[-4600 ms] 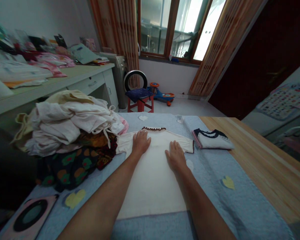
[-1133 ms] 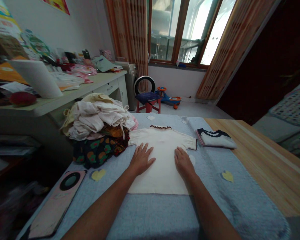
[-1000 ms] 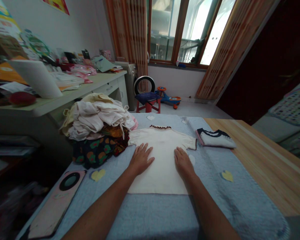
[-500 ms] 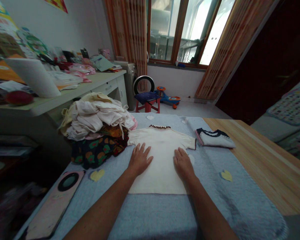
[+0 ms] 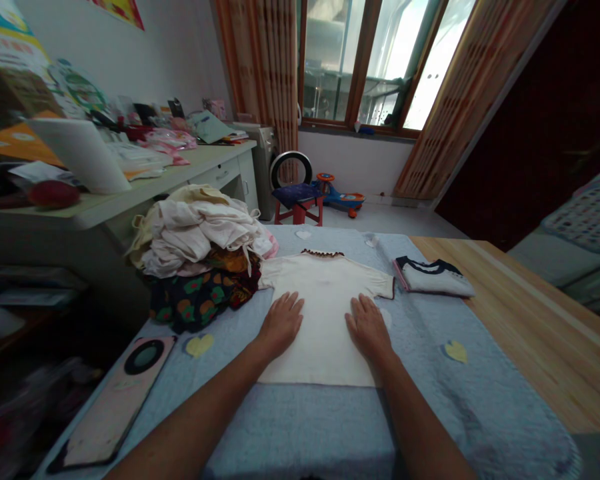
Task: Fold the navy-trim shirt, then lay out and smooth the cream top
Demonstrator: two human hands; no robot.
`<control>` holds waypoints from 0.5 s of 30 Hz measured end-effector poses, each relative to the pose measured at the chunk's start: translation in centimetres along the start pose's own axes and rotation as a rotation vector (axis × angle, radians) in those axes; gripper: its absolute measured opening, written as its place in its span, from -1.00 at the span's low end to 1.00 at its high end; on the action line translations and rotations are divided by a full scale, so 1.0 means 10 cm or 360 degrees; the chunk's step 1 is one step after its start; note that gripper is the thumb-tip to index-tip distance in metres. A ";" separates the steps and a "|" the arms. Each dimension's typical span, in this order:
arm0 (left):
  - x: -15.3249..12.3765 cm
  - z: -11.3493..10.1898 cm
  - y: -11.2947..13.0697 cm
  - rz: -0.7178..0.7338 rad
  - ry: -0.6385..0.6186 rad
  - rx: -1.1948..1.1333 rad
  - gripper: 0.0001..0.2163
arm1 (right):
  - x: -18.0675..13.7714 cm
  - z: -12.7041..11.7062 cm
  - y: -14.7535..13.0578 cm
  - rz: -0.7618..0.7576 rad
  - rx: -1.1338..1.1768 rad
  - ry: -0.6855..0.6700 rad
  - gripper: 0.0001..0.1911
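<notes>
A white short-sleeved shirt (image 5: pixel 325 333) with dark trim at its collar and cuff lies spread flat, its collar pointing away from me. My left hand (image 5: pixel 281 325) rests palm down on the shirt's left side, fingers stretched out. On the opposite side, my right hand (image 5: pixel 368 324) lies flat along the shirt's edge with its fingers extended. Neither hand grips anything. Touching or nearly touching the left sleeve is a heap of crumpled clothes (image 5: pixel 200 227), pale on top and dark patterned below. To the right sits a folded white-and-navy garment (image 5: pixel 433 279).
A light blue cloth (image 5: pixel 300 427) with heart patches covers much of the wooden table (image 5: pixel 545 333). At the near left lies a pink phone (image 5: pixel 120 403). A cluttered desk (image 5: pixel 175 183) stands left; a red stool (image 5: pixel 300 212) and a ride-on toy (image 5: pixel 344 199) are beyond the table.
My left hand has drawn its fingers closer together and shifted slightly on the shirt. My right hand's thumb has spread a little inward. The view has shifted slightly.
</notes>
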State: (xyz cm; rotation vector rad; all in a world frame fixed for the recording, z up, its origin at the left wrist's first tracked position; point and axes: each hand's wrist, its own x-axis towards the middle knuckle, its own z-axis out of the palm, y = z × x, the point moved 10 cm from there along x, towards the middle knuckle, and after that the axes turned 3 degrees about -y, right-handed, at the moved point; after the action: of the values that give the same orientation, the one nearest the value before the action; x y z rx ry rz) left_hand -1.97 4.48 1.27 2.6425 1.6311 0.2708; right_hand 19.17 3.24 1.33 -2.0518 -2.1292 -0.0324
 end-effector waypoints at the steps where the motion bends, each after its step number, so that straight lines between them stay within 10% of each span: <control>1: -0.05 0.01 -0.02 -0.0028 -0.0027 0.0000 -0.59 | 0.00 -0.01 0.00 -0.0007 -0.0005 0.0007 -0.50; 15: -0.34 -0.07 -0.04 -0.0018 -0.0031 -0.0032 -0.51 | -0.01 0.01 -0.12 -0.0071 -0.0048 -0.0108 -0.49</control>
State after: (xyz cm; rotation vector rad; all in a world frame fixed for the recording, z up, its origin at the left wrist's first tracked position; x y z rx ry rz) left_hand -3.91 1.63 1.46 2.6119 1.6283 0.2592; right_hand 18.00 3.07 1.34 -2.0497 -2.2282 -0.0006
